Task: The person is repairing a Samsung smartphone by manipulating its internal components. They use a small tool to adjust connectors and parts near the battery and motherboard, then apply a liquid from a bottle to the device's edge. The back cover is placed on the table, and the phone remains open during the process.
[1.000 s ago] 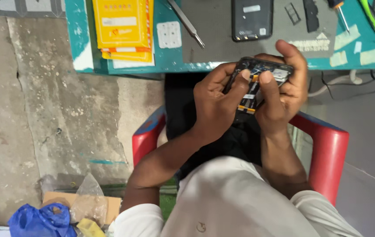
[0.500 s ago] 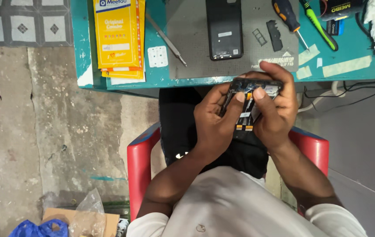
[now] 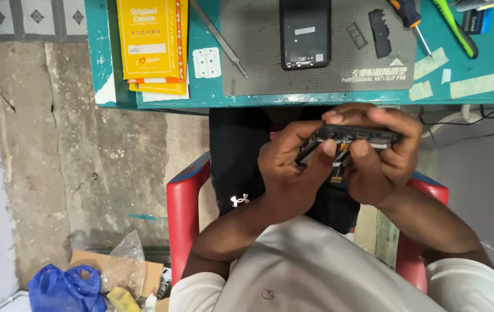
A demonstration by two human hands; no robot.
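Note:
Both my hands grip an opened black phone body (image 3: 351, 137) over my lap, just below the edge of the teal table (image 3: 258, 98). My left hand (image 3: 290, 167) clasps its left end, fingers curled over the frame. My right hand (image 3: 383, 159) wraps the right end from above, thumb pressing near an orange flex strip hanging under the phone. The phone is held edge-on, so its inner side is mostly hidden.
On the table lie a grey anti-slip mat (image 3: 258, 63), a black phone back panel (image 3: 305, 33), tweezers (image 3: 218, 37), yellow packets (image 3: 151, 43), a small white part tray (image 3: 207, 62), screwdrivers (image 3: 411, 17) and tape strips. I sit on a red chair (image 3: 182, 214). Bags and cardboard (image 3: 85, 277) lie on the floor.
My hands have drawn nearer and now fill more of the view. The phone has turned more edge-on, and my right-hand fingers have shifted along its top edge.

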